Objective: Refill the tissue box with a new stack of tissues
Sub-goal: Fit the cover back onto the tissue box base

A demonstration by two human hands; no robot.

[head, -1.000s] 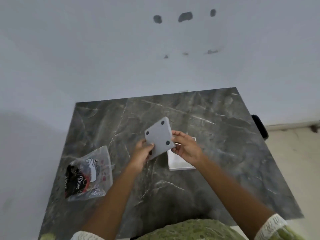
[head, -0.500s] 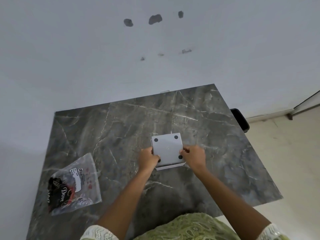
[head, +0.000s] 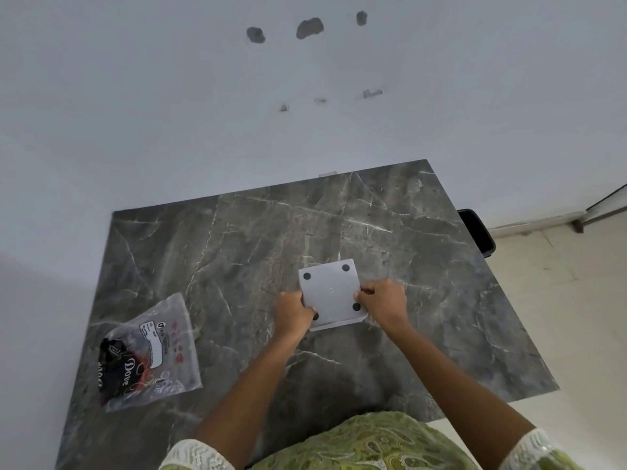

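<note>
A square grey base plate [head: 330, 290] with black round feet at its corners lies flat on top of the white tissue box [head: 339, 324], whose front edge shows just below it. My left hand [head: 294, 313] grips the plate's left edge. My right hand [head: 383, 301] grips its right edge. The box sits on the dark marble table [head: 237, 252], near the middle. Whatever is inside the box is hidden by the plate.
A clear plastic packet [head: 149, 351] with black and red printing lies on the table's left side. A dark object [head: 476, 232] sticks out past the table's right edge. A white wall stands behind the table, pale floor at the right.
The grey plate was held tilted up above the open white box. Both hands have lowered it flat onto the box and now press at its sides.
</note>
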